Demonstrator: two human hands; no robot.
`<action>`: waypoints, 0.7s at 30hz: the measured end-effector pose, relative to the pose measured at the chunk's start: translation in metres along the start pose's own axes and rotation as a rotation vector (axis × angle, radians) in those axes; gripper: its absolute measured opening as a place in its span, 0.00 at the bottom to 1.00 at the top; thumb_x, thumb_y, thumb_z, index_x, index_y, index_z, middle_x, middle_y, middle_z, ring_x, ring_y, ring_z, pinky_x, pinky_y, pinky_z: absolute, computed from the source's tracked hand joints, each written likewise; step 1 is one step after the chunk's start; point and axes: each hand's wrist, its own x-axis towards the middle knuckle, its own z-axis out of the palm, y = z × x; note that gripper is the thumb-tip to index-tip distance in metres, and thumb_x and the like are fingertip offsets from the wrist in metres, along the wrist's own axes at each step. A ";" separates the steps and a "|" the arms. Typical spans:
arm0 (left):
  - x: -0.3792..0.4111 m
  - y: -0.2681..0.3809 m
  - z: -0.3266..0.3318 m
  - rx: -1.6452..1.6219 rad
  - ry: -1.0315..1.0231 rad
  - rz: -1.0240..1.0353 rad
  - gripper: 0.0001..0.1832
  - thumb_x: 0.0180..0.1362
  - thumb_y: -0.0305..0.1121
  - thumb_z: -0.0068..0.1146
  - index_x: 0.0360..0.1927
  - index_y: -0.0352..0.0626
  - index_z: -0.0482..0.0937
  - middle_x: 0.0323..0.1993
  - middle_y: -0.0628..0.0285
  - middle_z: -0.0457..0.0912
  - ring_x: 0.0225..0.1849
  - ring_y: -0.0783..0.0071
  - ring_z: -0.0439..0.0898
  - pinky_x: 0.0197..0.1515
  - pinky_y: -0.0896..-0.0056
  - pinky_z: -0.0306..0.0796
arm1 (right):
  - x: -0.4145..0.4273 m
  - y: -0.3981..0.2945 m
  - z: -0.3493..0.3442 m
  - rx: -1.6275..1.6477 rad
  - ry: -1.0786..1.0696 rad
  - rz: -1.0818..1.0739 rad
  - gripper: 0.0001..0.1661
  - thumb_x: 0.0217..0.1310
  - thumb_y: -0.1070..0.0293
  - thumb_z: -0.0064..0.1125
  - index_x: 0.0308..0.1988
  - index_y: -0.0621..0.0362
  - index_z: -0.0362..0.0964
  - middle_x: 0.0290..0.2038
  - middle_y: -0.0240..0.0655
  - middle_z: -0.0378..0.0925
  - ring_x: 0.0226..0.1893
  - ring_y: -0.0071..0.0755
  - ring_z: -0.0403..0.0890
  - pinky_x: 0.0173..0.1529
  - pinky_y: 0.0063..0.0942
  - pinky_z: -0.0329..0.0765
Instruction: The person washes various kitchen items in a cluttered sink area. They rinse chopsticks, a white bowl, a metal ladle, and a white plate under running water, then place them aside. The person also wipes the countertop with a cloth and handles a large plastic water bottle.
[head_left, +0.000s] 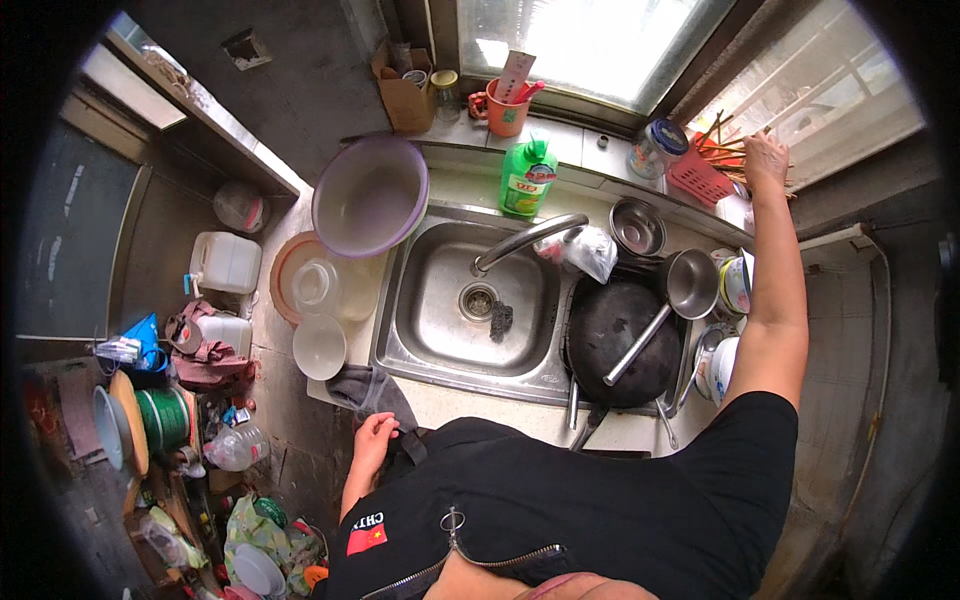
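Note:
My right hand (766, 159) reaches far out to the window sill, in among several wooden chopsticks (721, 154). They stick out of a red plastic basket (700, 178). Its fingertips are partly hidden, so whether they grip any chopsticks is unclear. Low at my side, my left hand (375, 439) is loosely curled with nothing seen in it, close to a grey cloth (367, 390) over the counter edge. Between the hands lies a stainless steel sink (439, 337) with a dark scouring pad (501, 321) beside its drain. A curved faucet (529, 238) reaches over the basin.
An upturned black wok (626, 345) and a steel saucepan (691, 285) crowd the sink's right side. Stacked bowls (736, 281) stand beneath my right arm. On the left are a purple-rimmed basin (371, 196) and a white bowl (319, 347). Green detergent (525, 180) stands behind the sink.

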 end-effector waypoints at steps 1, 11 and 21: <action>-0.002 -0.002 -0.001 -0.006 0.010 -0.006 0.14 0.61 0.31 0.51 0.47 0.35 0.75 0.37 0.59 0.80 0.35 0.76 0.77 0.40 0.78 0.71 | 0.002 -0.002 -0.002 0.005 0.003 0.006 0.11 0.64 0.60 0.45 0.41 0.42 0.76 0.39 0.28 0.77 0.43 0.30 0.78 0.44 0.35 0.73; -0.004 -0.027 -0.010 -0.001 0.046 0.053 0.12 0.60 0.32 0.52 0.44 0.36 0.76 0.34 0.62 0.80 0.33 0.78 0.77 0.39 0.78 0.71 | -0.022 0.008 0.032 0.408 -0.062 0.206 0.17 0.59 0.64 0.42 0.47 0.46 0.72 0.45 0.41 0.76 0.47 0.47 0.76 0.48 0.43 0.73; -0.017 -0.051 -0.029 -0.097 0.055 0.090 0.14 0.61 0.33 0.51 0.47 0.35 0.74 0.37 0.60 0.80 0.37 0.76 0.77 0.43 0.75 0.71 | -0.182 -0.097 -0.083 1.160 0.014 0.031 0.14 0.59 0.60 0.53 0.40 0.56 0.74 0.32 0.44 0.79 0.34 0.45 0.80 0.40 0.35 0.74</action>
